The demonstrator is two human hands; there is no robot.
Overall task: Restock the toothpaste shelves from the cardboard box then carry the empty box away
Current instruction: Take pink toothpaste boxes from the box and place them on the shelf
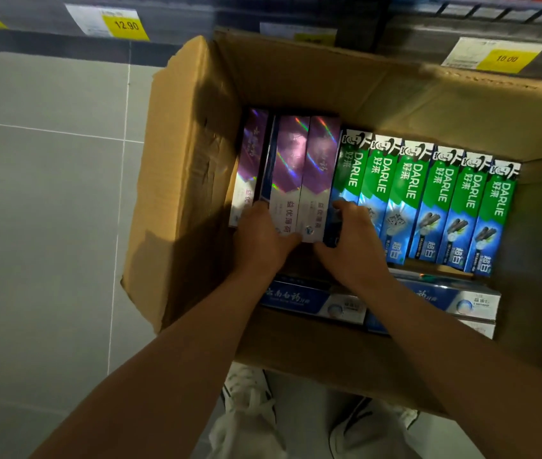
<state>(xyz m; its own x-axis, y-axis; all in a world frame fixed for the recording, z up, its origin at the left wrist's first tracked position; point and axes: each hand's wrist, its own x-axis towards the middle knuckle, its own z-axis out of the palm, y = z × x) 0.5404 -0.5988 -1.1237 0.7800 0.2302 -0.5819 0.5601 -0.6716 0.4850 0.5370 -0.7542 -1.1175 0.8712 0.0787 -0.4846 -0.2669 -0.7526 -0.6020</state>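
Note:
An open cardboard box (176,180) stands on the floor below me. Inside it, purple holographic toothpaste cartons (299,164) stand at the left and several green-and-blue Darlie cartons (428,200) fill the right. Blue-and-white cartons (309,299) lie flat along the near side. My left hand (259,240) grips the left side of two purple cartons at their near end. My right hand (349,243) grips their right side, fingers curled between them and the first Darlie carton.
Shelf edges with yellow price tags (125,26) run across the top, another tag (504,58) at the right. Grey tiled floor (47,193) lies left of the box. My white shoes (249,402) stand just behind the box's near flap.

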